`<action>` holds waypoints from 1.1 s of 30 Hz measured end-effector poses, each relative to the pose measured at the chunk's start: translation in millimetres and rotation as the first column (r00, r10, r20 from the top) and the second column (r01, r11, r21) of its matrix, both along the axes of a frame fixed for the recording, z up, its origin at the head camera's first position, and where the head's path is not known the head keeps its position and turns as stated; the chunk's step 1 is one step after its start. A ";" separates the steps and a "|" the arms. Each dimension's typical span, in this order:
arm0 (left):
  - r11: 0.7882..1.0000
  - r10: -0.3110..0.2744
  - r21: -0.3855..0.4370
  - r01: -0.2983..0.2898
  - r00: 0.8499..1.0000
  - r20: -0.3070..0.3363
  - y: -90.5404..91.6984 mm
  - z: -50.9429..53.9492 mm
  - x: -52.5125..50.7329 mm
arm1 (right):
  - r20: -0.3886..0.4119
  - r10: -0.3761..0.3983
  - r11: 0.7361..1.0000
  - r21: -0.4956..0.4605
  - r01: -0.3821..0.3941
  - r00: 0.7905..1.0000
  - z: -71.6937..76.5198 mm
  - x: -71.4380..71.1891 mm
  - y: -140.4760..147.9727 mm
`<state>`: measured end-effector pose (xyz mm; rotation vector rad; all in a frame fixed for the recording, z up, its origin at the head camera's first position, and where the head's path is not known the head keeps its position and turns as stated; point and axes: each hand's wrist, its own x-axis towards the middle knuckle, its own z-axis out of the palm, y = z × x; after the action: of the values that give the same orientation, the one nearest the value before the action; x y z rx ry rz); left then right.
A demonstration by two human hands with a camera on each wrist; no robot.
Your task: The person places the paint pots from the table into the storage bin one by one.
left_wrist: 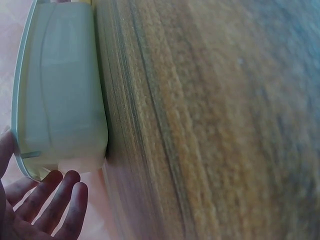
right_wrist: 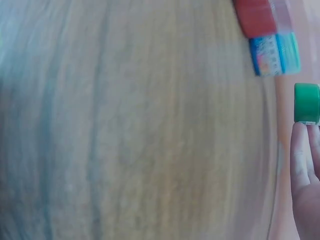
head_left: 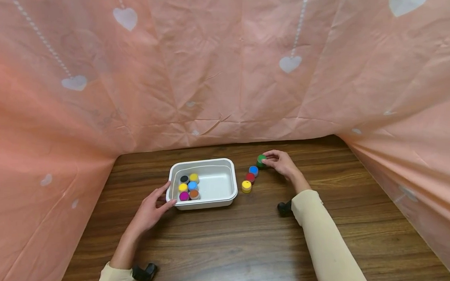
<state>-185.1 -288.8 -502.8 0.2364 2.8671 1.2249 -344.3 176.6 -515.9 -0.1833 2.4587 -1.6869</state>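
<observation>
A pink cloth (head_left: 223, 94) printed with white hearts hangs beyond the tub and to both sides of it, around the brown wood-grain worktop (head_left: 221, 237). The white tub (head_left: 209, 205) is my landmark: a shallow oblong, its long axis running left to right across me.

My left hand (head_left: 149, 211) holds the tub by its near left corner, thumb on the near rim and fingers against the left end. My right hand (head_left: 283, 163), off the tub's right end, pinches the green pot (head_left: 260, 160) between thumb and fingertips.

The relation that I judge matters most: the green pot lies right of the tub, about level with its far rim, on the tub side of my right hand, which is by far the nearer one. It is a squat, round pot with a plain green lid, too stubby for a real long axis; it looks roughly upright and, seen against the cloth from my right wrist, held clear of the worktop.

Between it and the tub's right end, a slanting row runs nearer me: blue pot (head_left: 253, 170), red pot (head_left: 250, 178), yellow pot (head_left: 246, 186). Six small pots (head_left: 192, 186) stand in pairs in the tub's left end.
</observation>
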 end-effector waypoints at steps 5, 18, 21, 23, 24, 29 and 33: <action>1.000 -0.003 -0.001 0.003 1.000 -0.005 -0.2 0.3 0.7 | -0.008 0.011 1.000 -0.018 -0.011 1.000 8.5 2.1 -3.7; 1.000 -0.006 0.009 0.006 1.000 -0.004 -0.3 0.6 0.8 | -0.088 0.063 0.998 0.028 -0.061 0.994 34.1 9.4 -20.8; 1.000 -0.008 0.009 0.008 1.000 -0.008 -0.3 0.2 0.8 | -0.109 0.078 0.997 0.024 -0.076 0.991 38.7 10.3 -26.4; 1.000 -0.007 0.006 0.007 1.000 -0.009 -0.6 -0.3 0.7 | -0.115 0.089 0.996 0.010 -0.089 0.989 42.1 11.4 -30.9; 1.000 -0.007 0.003 0.007 1.000 -0.008 -0.7 -0.5 0.7 | -0.117 0.095 0.995 0.006 -0.095 0.989 43.6 11.8 -32.9; 1.000 -0.005 0.006 0.005 1.000 0.000 -0.9 -0.6 0.4 | -0.120 0.118 0.993 0.002 -0.118 0.986 50.0 13.1 -43.5; 1.000 -0.003 0.005 0.003 1.000 0.007 -0.6 0.6 0.3 | -0.123 0.140 0.990 0.000 -0.141 0.982 56.0 14.9 -53.1</action>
<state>-184.8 -289.4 -502.2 0.2362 2.8574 1.2301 -329.5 123.5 -459.9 -0.4646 2.4584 -1.6736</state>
